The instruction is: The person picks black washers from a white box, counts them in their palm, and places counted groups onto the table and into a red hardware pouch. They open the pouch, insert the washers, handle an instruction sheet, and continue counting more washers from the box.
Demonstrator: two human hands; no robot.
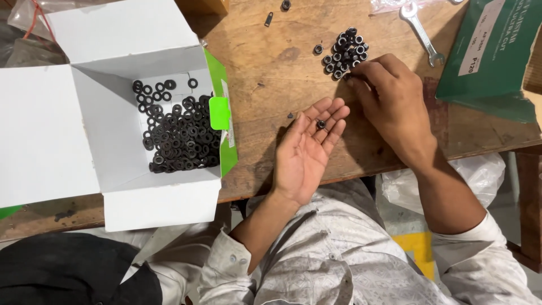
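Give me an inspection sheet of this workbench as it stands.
Surface: worn wooden table, stained.
Job's things: pile of black nuts; one nut on the open palm; white box holding black washers.
Clutter: spanner, green packet, plastic bags, stray nut.
Grippers: left hand palm up, open; right hand fingertips at the pile's edge, grip hidden.
Cables: nothing seen.
Surroundings: white plastic bag below the table edge.

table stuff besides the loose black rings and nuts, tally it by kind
White cardboard box: 1
Spanner: 1
Green packet: 1
Clear plastic bags: 2, partly cut off by the frame
Total: 5
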